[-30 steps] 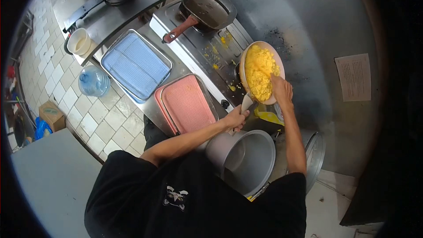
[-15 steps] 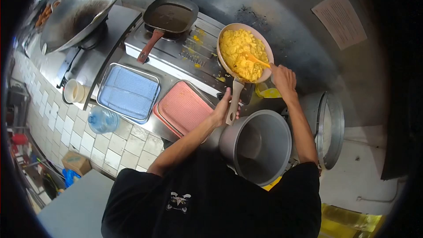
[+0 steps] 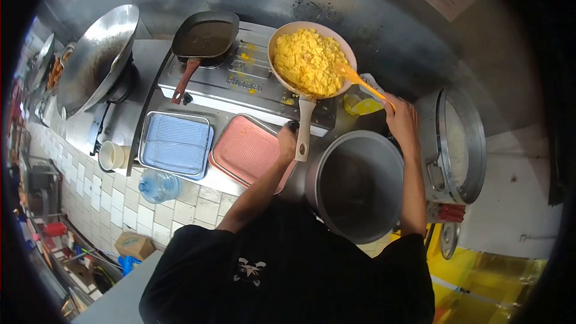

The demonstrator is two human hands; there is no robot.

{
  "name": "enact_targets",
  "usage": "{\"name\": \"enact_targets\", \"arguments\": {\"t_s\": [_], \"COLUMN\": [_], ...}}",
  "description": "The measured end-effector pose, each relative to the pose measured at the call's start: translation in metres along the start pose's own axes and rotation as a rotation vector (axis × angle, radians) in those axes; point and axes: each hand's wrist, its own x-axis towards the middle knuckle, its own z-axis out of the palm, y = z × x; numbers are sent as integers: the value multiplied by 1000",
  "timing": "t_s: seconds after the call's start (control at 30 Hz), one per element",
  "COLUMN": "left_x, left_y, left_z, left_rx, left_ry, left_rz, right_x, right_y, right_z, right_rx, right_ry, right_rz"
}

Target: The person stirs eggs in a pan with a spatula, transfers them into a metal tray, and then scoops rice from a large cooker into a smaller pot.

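Observation:
My right hand is closed around the handle of an orange spatula. Its blade rests at the right side of the scrambled eggs, which fill a round light-coloured frying pan. The pan sits on the right burner of a steel gas stove. Its beige handle points toward me, with no hand on it. Just left of that handle, my left hand has its fingers on a black stove knob; the fingertips are partly hidden.
A square dark pan with dark liquid stands on the left burner. Before the stove lie a blue tray with a rack and a pink tray. A large grey pot is close in front; a wok stands at left.
My left hand has let go of the pan handle and moved to the stove knob. The spatula has shifted to the right edge of the eggs. The camera view has turned.

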Motion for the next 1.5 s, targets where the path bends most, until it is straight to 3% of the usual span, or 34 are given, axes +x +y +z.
{"name": "enact_targets", "arguments": {"t_s": [0.13,0.23,0.33,0.4,0.53,0.57,0.8,1.2,1.5], "left_x": [-7,-22,-19,-18,-5,-2,-5,-137,-234], "left_y": [23,57,112,149,158,156,160,217,240], "left_z": [-25,-54,-82,-94,-75,-72,-83,-166,-266], "left_rx": [391,-45,-749,-954,-843,-999,-1067,-1067,-918], "left_ry": [-80,-95,-319,-642,-664,-674,-655,-500,-394], "left_rz": [151,31,-557,-605,-600,-700,-534,-690,-860], "right_x": [0,6,10,13,22,25,13,0,2], "right_y": [-1,-2,-3,0,-7,-9,-10,-22,-79], "right_z": [14,20,38,45,47,46,10,-5,2], "right_rx": [85,77,54,2,165,174,298,610,633], "right_ry": [22,19,5,-38,-9,-12,60,-37,-178], "right_rz": [68,62,5,-60,-14,-35,-96,-67,-212]}}
